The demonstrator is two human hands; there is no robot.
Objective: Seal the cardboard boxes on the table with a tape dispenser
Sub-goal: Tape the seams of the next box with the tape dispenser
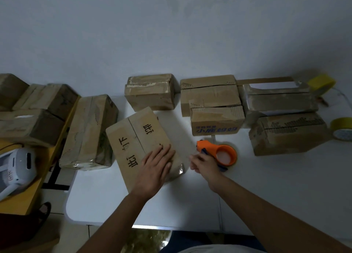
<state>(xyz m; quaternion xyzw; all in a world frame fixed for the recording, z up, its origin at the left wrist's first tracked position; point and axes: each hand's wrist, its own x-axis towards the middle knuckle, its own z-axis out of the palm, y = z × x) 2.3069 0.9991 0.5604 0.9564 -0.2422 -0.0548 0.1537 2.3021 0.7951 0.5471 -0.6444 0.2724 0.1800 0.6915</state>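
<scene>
A flat cardboard box [133, 138] with black printed characters lies tilted in the middle of the white table [266, 186]. My left hand [157, 164] presses flat on its near right corner, fingers straight. Just to the right, my right hand [204, 163] is beside the blue handle of the orange tape dispenser [219, 151], which sits on the table with a clear tape roll in its ring. Whether the fingers close round the handle cannot be made out. Clear tape shows at the box's near corner.
Several cardboard boxes [213, 92] stand along the wall at the back, one [87, 131] at the table's left edge. Two yellow tape rolls [322, 85] are at the far right. A yellow side table [24, 199] on the left carries more boxes and a white appliance [17, 167].
</scene>
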